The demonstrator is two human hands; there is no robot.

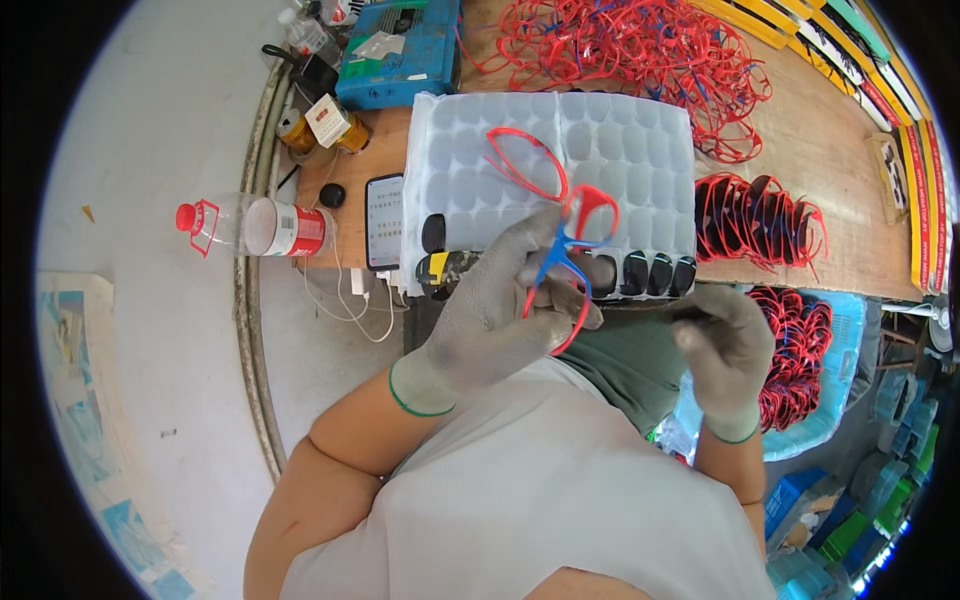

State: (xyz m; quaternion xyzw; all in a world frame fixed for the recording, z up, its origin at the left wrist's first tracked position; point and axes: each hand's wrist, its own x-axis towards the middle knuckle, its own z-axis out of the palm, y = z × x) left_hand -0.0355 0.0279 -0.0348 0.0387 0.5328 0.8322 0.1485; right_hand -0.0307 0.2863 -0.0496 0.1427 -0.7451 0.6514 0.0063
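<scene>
My left hand (495, 310), in a grey glove, holds a glasses frame (567, 245) with red rims and arms and a blue bridge, above the near edge of a white moulded tray (480, 185). Along the tray's near edge sit several dark lenses (635, 273), with another dark lens (433, 233) at its left side. My right hand (728, 355), gloved too, hovers right of my lap with fingers curled toward the thumb. Whether anything small is pinched there is hard to see. A yellow and camouflage-patterned object (445, 270) lies beside my left hand.
A tangled heap of red and blue frames (630, 60) lies behind the tray. Right of it stands a row of frames with dark lenses (757, 222). A blue crate (845, 345) holds more frames. Leftward are a phone (384, 222), a plastic bottle (228, 222) and a blue case (400, 55).
</scene>
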